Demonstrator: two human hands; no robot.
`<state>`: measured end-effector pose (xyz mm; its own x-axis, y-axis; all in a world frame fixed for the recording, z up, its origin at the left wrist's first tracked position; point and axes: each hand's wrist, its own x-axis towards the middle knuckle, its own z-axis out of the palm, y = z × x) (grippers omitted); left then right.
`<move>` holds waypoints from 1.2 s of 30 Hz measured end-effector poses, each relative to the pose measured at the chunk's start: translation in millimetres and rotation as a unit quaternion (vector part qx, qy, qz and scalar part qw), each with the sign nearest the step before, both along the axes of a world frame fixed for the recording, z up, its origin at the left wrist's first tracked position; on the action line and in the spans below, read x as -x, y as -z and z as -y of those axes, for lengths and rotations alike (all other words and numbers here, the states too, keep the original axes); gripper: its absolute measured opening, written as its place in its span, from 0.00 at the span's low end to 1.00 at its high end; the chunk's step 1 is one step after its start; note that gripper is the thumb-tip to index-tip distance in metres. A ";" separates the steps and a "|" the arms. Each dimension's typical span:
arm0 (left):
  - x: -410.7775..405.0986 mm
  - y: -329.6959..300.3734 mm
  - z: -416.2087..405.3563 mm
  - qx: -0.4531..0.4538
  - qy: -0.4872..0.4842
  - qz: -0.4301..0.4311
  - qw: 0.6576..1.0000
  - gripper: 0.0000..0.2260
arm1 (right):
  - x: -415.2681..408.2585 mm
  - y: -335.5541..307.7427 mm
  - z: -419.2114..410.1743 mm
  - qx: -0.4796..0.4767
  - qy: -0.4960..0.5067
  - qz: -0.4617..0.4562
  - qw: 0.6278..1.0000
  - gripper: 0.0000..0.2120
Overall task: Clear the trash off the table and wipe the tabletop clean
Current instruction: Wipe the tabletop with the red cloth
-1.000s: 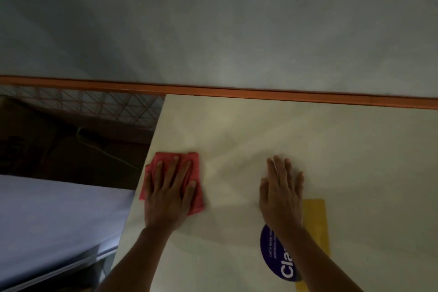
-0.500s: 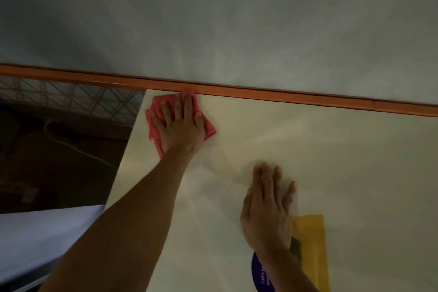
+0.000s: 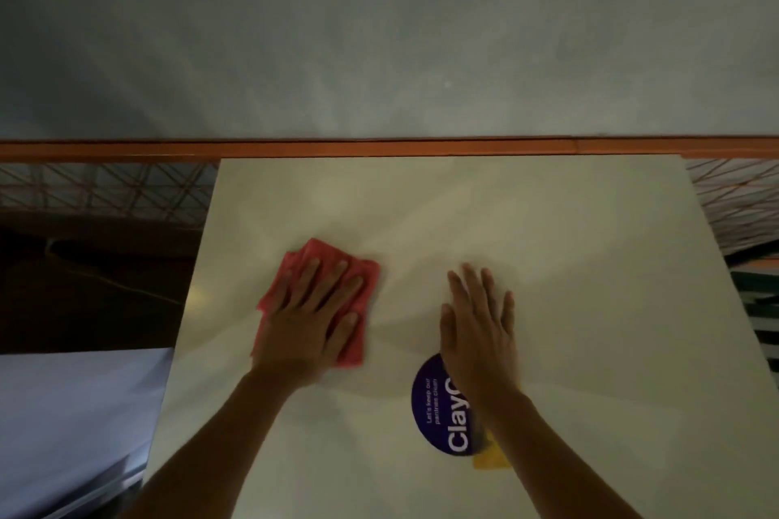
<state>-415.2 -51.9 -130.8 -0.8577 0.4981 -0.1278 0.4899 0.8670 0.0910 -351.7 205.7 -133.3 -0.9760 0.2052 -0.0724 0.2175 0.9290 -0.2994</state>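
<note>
Trash is absent from the desk, so only wiping remains: left hand presses flat on the cloth, right hand rests flat, empty.

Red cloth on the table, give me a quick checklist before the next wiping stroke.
1. Red cloth flat under the left hand: ok.
2. Right hand braced flat on the tabletop, clear of the cloth: ok.
3. Trash gone from the visible tabletop: ok; only a purple sticker and a yellow patch show.
4. Free surface right of the cloth for the stroke: not ok; right hand sits there.
5. Tabletop already clean: cannot tell, the light is dim.
</note>
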 end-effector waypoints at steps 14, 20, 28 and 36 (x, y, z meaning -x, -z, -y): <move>39.2 -0.9 -184.6 -0.009 -0.137 0.044 0.990 0.28 | -73.7 10.5 -79.7 -0.026 0.080 -0.032 0.996 0.27; 15.0 0.6 -278.1 -0.020 0.045 0.047 0.998 0.28 | -76.1 14.3 -84.7 -0.013 0.081 -0.025 0.996 0.26; 42.0 2.8 -237.1 0.027 0.124 0.011 0.992 0.26 | -78.1 14.6 -94.3 0.007 0.092 -0.041 0.995 0.25; 3.4 -7.7 -127.3 0.050 -0.052 0.045 0.996 0.28 | -100.8 3.2 -95.0 -0.002 0.071 -0.014 0.997 0.27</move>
